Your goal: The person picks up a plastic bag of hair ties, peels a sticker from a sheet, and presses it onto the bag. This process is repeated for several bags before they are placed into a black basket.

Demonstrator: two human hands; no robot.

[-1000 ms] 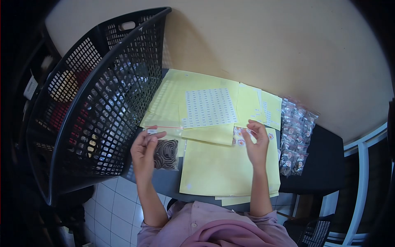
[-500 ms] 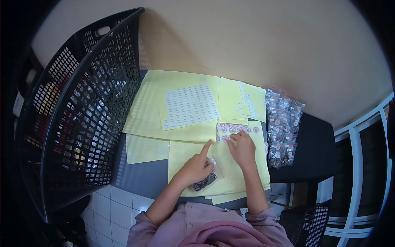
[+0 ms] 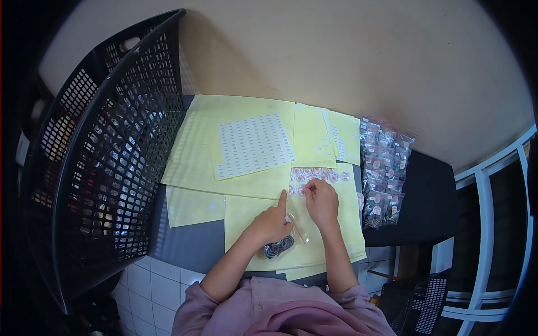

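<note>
My left hand (image 3: 270,224) has its index finger stretched out to the lower edge of a yellow sheet, beside the round stickers (image 3: 316,173). Under that hand lies a clear zip bag (image 3: 279,245) with dark coiled items inside. My right hand (image 3: 323,203) is pinched at the lower row of orange-and-white round stickers, with a small sticker at its fingertips. Yellow backing sheets (image 3: 246,229) lie beneath both hands. A white sheet of small printed labels (image 3: 255,145) rests on the yellow sheets farther back.
A tall black perforated basket (image 3: 117,162) stands at the left. Filled clear bags (image 3: 384,173) are lined up on the right of the dark table (image 3: 428,207). Behind the table is a beige wall. A second black basket (image 3: 428,299) sits low at the right.
My right hand has moved slightly left and its fingers have drawn closer together at the lower stickers. The view has shifted a little.
</note>
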